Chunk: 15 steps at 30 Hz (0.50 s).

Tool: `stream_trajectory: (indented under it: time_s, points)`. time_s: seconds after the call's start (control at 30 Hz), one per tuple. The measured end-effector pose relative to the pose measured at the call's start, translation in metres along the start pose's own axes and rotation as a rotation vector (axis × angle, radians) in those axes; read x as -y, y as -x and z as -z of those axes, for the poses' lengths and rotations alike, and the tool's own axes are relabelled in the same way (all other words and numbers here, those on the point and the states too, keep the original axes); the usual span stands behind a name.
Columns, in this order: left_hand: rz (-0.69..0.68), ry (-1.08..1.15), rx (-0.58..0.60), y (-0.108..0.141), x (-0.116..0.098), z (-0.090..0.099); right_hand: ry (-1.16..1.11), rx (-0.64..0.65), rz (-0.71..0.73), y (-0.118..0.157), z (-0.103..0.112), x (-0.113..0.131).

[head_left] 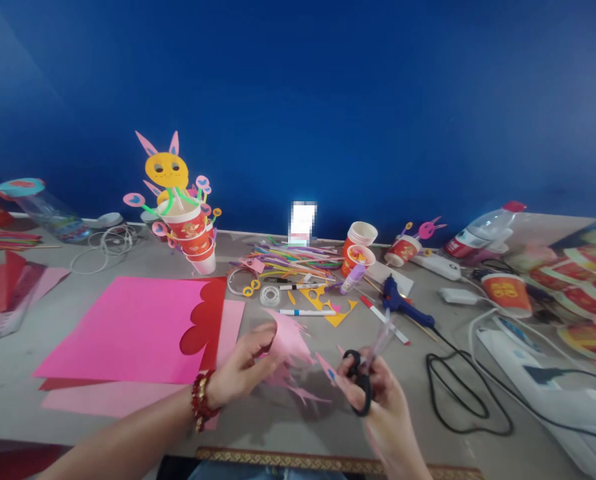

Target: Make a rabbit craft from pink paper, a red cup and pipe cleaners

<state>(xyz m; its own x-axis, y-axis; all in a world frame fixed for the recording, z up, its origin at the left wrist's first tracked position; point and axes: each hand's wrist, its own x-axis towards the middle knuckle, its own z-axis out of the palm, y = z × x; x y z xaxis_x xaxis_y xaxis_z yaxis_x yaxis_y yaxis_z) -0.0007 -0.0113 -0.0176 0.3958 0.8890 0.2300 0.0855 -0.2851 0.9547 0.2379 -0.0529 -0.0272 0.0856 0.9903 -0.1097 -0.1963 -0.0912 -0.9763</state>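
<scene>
My left hand point(251, 365) is low over the table, fingers curved, with a gap between thumb and fingertips. It is beside pink paper scraps point(291, 339) with jagged cut edges, and a red beaded bracelet circles the wrist. My right hand point(385, 400) grips scissors point(363, 399) by their black handles, blades pointing away and up, slightly blurred. At the same hand's fingers is a small pointed pink paper piece point(327, 369) with a blue spot. Left of my hands lies a stack of pink sheets point(123, 333) and a red scalloped sheet point(212, 333).
A decorated stack of cups point(193, 230) with a yellow paper face stands back left. Pipe cleaners point(298, 260), a tape roll point(270, 295), markers point(308, 313) and yellow scraps point(338, 312) lie ahead. At right are a blue glue gun point(403, 303), its cord, a bottle point(488, 230) and cups.
</scene>
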Motion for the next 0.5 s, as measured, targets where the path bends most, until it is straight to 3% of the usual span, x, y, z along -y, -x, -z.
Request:
stream_trajectory:
  time_s: [0.2,0.27,0.37,0.43,0.5]
  points:
    - [-0.090,0.243,0.077,0.000,-0.004,0.010,-0.104,-0.098,0.098,0.004,0.041,0.018]
    - [0.029,0.403,0.175,0.002,-0.005,0.013,-0.140,-0.127,0.146,0.002,0.051,0.020]
    - [0.386,0.463,0.386,0.001,-0.007,0.012,-0.191,-0.203,0.202,0.000,0.061,0.020]
    - [0.540,0.301,0.440,-0.002,-0.007,0.009,-0.190,-0.225,0.189,-0.002,0.065,0.018]
    - [0.553,0.046,0.412,-0.003,-0.007,0.008,-0.176,-0.233,0.143,-0.003,0.067,0.017]
